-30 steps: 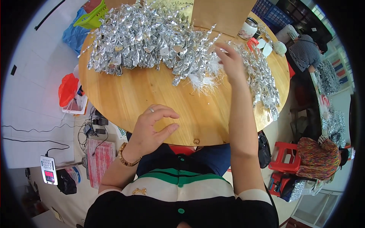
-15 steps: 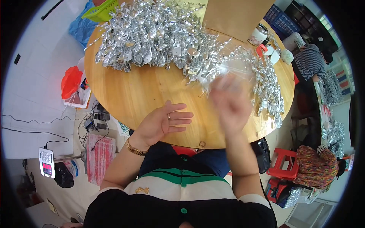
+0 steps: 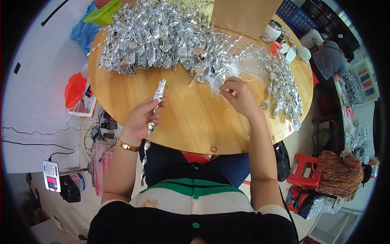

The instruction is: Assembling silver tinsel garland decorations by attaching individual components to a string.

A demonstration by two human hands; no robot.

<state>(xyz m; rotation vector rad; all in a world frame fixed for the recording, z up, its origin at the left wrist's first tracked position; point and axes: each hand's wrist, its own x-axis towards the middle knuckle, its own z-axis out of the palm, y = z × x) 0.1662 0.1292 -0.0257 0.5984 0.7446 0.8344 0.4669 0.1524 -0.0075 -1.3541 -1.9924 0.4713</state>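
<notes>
A twisted silver foil strip (image 3: 159,90) is pinched in my left hand (image 3: 142,118). Its flat upper end points away over the table, and its spiralled tail hangs past the near edge in front of my lap. My right hand (image 3: 242,97) has thumb and forefinger closed at the loose ends of a bundle of fine white threads (image 3: 235,70); how many threads it grips is too fine to see. Beyond both hands, a large heap of twisted silver foil strips (image 3: 150,44) covers the far part of the round wooden table (image 3: 191,118).
More foil strips (image 3: 284,89) lie along the table's right side. A cardboard box (image 3: 243,16), a jar (image 3: 271,31) and a green basket (image 3: 102,13) stand at the back. Red stools (image 3: 304,171) and two other people are on the right; cables (image 3: 95,132) lie left.
My left hand, open and bare before, now holds a foil strip and has moved left and nearer. The right hand, blurred earlier, is now steady and pinched at the white threads.
</notes>
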